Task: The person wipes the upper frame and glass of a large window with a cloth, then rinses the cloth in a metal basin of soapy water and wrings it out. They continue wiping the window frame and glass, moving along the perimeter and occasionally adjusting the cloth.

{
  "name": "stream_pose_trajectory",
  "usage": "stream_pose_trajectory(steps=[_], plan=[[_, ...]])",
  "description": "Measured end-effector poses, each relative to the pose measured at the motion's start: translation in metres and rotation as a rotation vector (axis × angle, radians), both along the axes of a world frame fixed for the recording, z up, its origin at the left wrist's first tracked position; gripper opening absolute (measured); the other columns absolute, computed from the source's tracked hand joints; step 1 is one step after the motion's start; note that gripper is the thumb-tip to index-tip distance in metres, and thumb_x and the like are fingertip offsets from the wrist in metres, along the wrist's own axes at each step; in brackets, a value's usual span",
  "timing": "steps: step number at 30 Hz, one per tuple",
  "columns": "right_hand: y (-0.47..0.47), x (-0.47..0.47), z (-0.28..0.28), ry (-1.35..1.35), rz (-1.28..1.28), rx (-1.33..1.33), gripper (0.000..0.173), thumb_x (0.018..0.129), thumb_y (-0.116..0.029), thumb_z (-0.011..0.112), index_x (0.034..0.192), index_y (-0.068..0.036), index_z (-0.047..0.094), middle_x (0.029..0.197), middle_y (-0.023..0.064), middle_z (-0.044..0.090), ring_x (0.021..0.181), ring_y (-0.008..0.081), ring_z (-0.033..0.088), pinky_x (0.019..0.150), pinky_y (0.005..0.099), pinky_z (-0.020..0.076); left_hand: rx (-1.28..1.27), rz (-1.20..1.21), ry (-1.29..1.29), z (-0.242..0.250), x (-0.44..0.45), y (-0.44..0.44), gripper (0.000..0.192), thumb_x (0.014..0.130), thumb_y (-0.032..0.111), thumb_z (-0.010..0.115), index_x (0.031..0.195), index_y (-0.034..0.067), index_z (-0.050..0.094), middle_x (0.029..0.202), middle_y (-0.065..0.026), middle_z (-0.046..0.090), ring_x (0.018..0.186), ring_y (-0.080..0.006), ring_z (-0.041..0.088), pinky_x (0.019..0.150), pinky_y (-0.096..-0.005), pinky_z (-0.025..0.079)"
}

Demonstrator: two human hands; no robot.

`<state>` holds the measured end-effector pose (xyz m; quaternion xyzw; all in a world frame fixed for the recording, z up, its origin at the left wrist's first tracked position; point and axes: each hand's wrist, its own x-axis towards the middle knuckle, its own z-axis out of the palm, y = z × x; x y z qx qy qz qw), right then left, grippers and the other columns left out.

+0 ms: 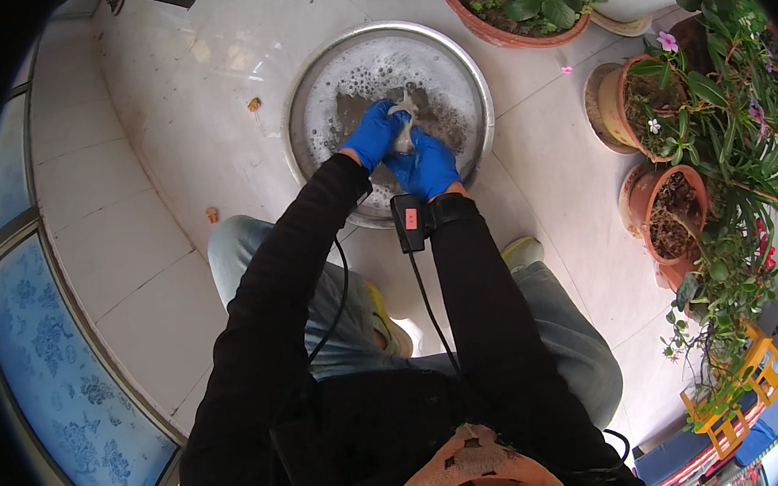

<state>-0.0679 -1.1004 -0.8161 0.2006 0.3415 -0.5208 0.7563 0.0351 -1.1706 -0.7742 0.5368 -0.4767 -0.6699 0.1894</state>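
A round metal basin [480, 89] of sudsy, greyish water stands on the tiled floor in front of me. Over its middle, my left hand [376, 133], in a blue glove, grips a wet, light-coloured cloth [404, 111]. My right hand [426, 165], also in a blue glove, is closed on the lower part of the same cloth, just below and to the right of my left hand. The fingertips of both hands are partly hidden by the cloth and by each other. Foam and bubbles surround the hands.
Potted plants in terracotta pots [513, 39] stand at the upper right and down the right side. A yellow plastic rack [724, 425] lies at the lower right. Patterned blue panels [61, 383] line the left wall. Cables hang from both of my wrists, between my knees.
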Motion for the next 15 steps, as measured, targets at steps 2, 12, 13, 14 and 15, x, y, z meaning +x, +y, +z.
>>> stream_pose_trajectory(steps=[2, 12, 13, 14, 15], plan=[[-0.005, -0.003, 0.007, -0.092, -0.054, -0.041, 0.036, 0.101, -0.028, 0.046, 0.127, -0.006, 0.057, 0.114, 0.0123, 0.063, 0.095, 0.0258, 0.065, 0.084, 0.0396, 0.0569, 0.060, -0.100, 0.066, 0.001, 0.001, 0.001, 0.035, 0.099, 0.009, 0.054, 0.134, 0.003, 0.047, 0.117, -0.0063, 0.060, 0.105, -0.0143, 0.057, 0.094, -0.0306, 0.048], [-0.002, -0.005, 0.010, 0.024, -0.018, -0.041, 0.032, 0.103, -0.031, 0.049, 0.123, -0.011, 0.062, 0.108, 0.0051, 0.066, 0.093, 0.0174, 0.061, 0.088, 0.0318, 0.0501, 0.001, -0.073, -0.088, -0.005, -0.003, 0.022, 0.032, 0.104, 0.019, 0.047, 0.133, 0.005, 0.046, 0.106, -0.0059, 0.059, 0.096, -0.0147, 0.057, 0.086, -0.0303, 0.049], [-0.003, 0.000, 0.013, 0.021, -0.013, -0.017, 0.029, 0.102, -0.033, 0.051, 0.117, -0.013, 0.063, 0.098, 0.0029, 0.064, 0.087, 0.0155, 0.059, 0.081, 0.0304, 0.0478, 0.035, -0.043, -0.124, -0.010, -0.003, 0.013, 0.032, 0.105, 0.020, 0.045, 0.134, 0.007, 0.046, 0.109, -0.0049, 0.060, 0.095, -0.0127, 0.057, 0.082, -0.0263, 0.049], [-0.006, 0.005, 0.017, 0.019, -0.008, 0.007, 0.026, 0.101, -0.035, 0.052, 0.112, -0.015, 0.064, 0.089, 0.0008, 0.061, 0.080, 0.0137, 0.056, 0.075, 0.0290, 0.0456, -0.078, -0.027, -0.005, -0.013, -0.004, 0.008, 0.034, 0.105, 0.019, 0.044, 0.137, 0.008, 0.044, 0.114, -0.0046, 0.060, 0.096, -0.0114, 0.056, 0.082, -0.0252, 0.049], [-0.007, 0.005, 0.020, 0.002, -0.030, 0.112, 0.025, 0.100, -0.038, 0.054, 0.107, -0.016, 0.064, 0.080, -0.0017, 0.059, 0.071, 0.0117, 0.054, 0.066, 0.0274, 0.0434, -0.147, -0.010, 0.080, -0.014, -0.005, 0.005, 0.037, 0.105, 0.017, 0.044, 0.140, 0.008, 0.042, 0.118, -0.0043, 0.060, 0.097, -0.0102, 0.056, 0.083, -0.0241, 0.049]])
